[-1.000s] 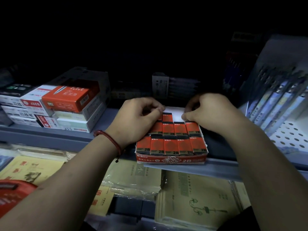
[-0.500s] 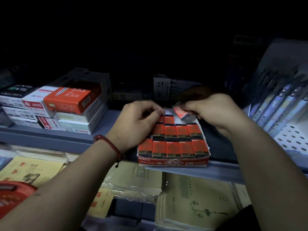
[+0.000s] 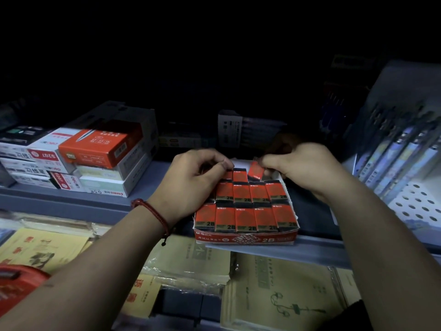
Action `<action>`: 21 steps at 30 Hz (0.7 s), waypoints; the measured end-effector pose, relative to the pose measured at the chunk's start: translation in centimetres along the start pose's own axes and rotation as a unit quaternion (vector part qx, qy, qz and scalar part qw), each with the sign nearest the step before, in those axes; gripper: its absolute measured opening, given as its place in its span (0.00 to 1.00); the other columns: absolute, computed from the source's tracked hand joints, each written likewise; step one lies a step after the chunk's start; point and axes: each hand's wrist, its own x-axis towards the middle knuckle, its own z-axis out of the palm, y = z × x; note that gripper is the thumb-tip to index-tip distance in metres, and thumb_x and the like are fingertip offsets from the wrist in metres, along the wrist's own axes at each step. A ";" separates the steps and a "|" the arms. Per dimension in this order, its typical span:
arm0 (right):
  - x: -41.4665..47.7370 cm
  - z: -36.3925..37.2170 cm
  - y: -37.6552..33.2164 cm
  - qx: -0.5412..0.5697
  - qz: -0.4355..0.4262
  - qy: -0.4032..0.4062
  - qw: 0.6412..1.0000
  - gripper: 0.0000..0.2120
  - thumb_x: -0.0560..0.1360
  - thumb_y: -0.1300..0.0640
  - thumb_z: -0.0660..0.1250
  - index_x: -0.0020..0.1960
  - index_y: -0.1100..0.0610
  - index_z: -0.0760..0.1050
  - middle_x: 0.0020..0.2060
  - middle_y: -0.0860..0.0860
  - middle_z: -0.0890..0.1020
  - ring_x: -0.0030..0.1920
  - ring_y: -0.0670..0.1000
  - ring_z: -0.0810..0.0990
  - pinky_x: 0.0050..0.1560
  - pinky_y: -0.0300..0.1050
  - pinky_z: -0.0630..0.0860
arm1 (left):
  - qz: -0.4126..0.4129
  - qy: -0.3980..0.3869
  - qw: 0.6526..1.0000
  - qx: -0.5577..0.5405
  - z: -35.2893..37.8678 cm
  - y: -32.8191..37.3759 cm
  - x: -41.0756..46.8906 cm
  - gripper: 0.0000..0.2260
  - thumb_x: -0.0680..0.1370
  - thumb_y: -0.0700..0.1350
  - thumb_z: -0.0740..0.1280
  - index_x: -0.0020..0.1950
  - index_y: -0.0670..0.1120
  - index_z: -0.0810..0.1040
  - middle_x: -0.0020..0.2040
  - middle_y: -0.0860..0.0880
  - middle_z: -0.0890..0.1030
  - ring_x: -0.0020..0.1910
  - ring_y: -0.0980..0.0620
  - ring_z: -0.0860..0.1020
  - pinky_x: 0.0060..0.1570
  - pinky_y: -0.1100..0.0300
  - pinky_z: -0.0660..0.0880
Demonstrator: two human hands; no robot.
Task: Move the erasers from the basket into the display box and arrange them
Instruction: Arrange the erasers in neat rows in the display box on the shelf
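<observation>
Red-and-black wrapped erasers (image 3: 244,219) fill most of a shallow cardboard display box (image 3: 245,238), whose low red front wall is printed "2B". The box sits at the front lip of a grey metal shelf (image 3: 71,204). Its two front rows are full, the small rectangular blocks lying flat with their edges touching. The back row holds erasers only at its left, and pale bare card shows at its right.

A second ago the right hand (image 3: 307,168) had its fingertips down on the erasers at the box's back right. It has since lifted one loose eraser (image 3: 255,171), which it now pinches, tilted, just above that bare back corner. This suggests the back row is being filled or re-seated, with the arranging close to done.

The left hand (image 3: 191,182) has stayed at the box's back left, its fingers curled and its thumb tip on the back-row erasers. Whether it grips one or only steadies them cannot be told. A red cord bracelet (image 3: 152,213) circles that wrist.

The wrappers look smooth and slightly glossy with crisp corners, so the blocks should slide easily against each other.

Left of the box stand stacked cardboard cartons (image 3: 95,149). Below the box lie yellowish booklets in shiny film (image 3: 281,295). Far to its lower left is a red rounded object (image 3: 21,278), possibly the basket.
</observation>
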 end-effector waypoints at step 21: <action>-0.2 0.7 0.2 0.038 -0.075 -0.060 0.995 0.14 0.68 0.54 0.80 0.51 0.47 0.81 0.41 0.49 0.86 0.43 0.48 0.86 0.49 0.48 0.84 | -0.072 0.049 0.982 -0.166 0.0 1.2 0.8 0.05 0.76 0.41 0.75 0.51 0.45 0.87 0.44 0.51 0.88 0.44 0.54 0.87 0.43 0.64 0.80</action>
